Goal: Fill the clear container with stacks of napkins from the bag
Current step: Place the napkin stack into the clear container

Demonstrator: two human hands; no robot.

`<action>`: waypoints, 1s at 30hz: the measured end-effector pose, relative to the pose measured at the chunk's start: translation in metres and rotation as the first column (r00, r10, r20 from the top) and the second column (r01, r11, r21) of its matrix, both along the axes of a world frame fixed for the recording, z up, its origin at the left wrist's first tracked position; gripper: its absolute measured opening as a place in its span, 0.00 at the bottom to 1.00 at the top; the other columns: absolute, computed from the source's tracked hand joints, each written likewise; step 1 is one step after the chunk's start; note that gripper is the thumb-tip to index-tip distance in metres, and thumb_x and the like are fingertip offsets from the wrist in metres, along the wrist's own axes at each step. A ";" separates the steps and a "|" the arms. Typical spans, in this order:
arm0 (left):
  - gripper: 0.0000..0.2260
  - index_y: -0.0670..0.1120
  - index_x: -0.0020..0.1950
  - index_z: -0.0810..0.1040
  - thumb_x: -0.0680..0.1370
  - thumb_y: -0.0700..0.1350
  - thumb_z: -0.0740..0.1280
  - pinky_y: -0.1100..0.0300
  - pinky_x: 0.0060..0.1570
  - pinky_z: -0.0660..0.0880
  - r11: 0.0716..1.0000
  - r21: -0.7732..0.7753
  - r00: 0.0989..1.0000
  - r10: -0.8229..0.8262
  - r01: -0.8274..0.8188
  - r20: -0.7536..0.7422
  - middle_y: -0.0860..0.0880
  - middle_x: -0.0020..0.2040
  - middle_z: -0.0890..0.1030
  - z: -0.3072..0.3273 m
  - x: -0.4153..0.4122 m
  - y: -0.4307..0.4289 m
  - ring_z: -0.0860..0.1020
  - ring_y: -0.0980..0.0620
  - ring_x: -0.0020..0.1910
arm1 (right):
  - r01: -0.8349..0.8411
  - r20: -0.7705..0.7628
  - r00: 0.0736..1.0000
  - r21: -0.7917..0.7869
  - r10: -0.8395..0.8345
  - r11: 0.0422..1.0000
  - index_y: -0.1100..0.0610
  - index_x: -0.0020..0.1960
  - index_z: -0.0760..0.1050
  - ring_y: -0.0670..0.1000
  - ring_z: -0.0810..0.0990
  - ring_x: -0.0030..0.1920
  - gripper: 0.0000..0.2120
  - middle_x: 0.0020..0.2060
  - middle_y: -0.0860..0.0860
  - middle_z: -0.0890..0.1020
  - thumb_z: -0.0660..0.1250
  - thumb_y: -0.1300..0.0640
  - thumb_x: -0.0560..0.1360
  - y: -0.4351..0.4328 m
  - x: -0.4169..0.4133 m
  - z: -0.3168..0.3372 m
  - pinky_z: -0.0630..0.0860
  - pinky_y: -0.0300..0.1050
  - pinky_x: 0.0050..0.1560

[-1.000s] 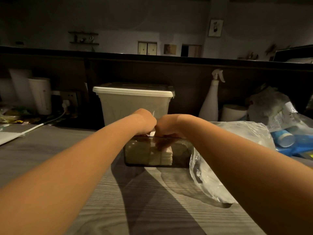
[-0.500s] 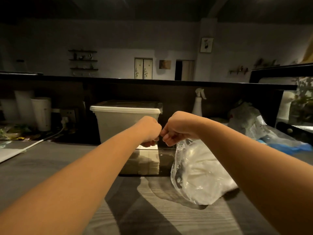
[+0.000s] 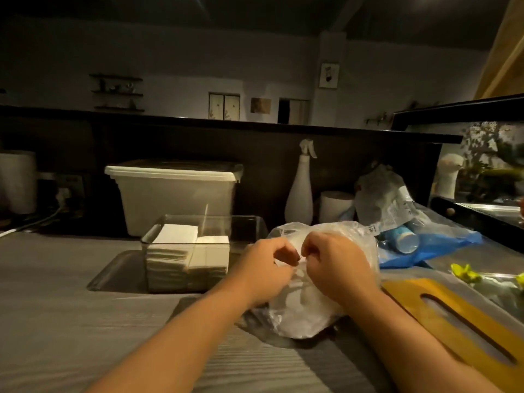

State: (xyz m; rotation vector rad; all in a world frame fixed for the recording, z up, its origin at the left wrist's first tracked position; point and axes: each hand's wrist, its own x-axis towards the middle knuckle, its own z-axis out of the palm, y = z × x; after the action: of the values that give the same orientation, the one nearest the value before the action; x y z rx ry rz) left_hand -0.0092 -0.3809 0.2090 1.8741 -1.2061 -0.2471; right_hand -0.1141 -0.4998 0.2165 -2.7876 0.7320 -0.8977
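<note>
- Half a second ago both fists met in the air above the right end of the container; now they are lower and further right, on top of the bag
- The left hand (image 3: 266, 268) and right hand (image 3: 337, 265) lie side by side with fingers curled, each pinching the thin plastic at the top of the bag (image 3: 306, 316), their fingertips almost touching
- The bag, pulled up at its top by the right hand before, now slumps on the table (image 3: 56, 307) just right of the container, with a white mass showing through it
- The container (image 3: 246, 231) stands where it was, in front of a lidded tub (image 3: 173, 194); two stacks of napkins (image 3: 175, 236) lie in its left half
- A yellow board (image 3: 453, 313) with a long slot has come into view at the right
- A crumpled wrapper (image 3: 408, 205) behind the bag carries dark print, too small to read
</note>
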 end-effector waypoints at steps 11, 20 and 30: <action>0.30 0.62 0.72 0.66 0.75 0.43 0.72 0.66 0.42 0.75 0.986 0.163 0.948 -0.066 0.015 0.310 0.57 0.67 0.72 -0.017 0.007 0.010 0.76 0.57 0.47 | -0.141 -0.331 0.927 0.123 0.174 0.982 0.34 0.67 0.66 0.49 0.54 0.76 0.30 0.75 0.41 0.61 0.74 0.40 0.68 -0.018 -0.017 -0.005 0.55 0.55 0.76; 0.19 0.56 0.53 0.82 0.76 0.34 0.62 0.61 0.59 0.75 0.996 -0.069 0.928 0.085 -0.064 0.362 0.64 0.68 0.69 -0.007 0.005 0.019 0.71 0.60 0.62 | -0.060 -0.211 0.976 -0.057 0.047 0.997 0.41 0.71 0.66 0.49 0.65 0.71 0.24 0.72 0.42 0.69 0.66 0.49 0.77 -0.011 -0.010 -0.012 0.62 0.46 0.71; 0.27 0.56 0.69 0.73 0.75 0.34 0.62 0.62 0.54 0.76 0.989 -0.129 0.956 0.105 -0.071 0.274 0.62 0.70 0.70 -0.003 0.004 0.023 0.72 0.58 0.40 | -0.081 -0.252 0.967 -0.236 0.019 0.968 0.42 0.70 0.72 0.49 0.75 0.65 0.17 0.64 0.46 0.79 0.60 0.49 0.82 -0.008 0.000 -0.012 0.68 0.44 0.67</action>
State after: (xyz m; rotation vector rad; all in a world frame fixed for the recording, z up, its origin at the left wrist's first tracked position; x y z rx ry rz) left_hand -0.0054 -0.3584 0.2059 1.8972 -1.2898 0.1426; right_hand -0.1141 -0.5076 0.2041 -3.1643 0.6136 -0.6778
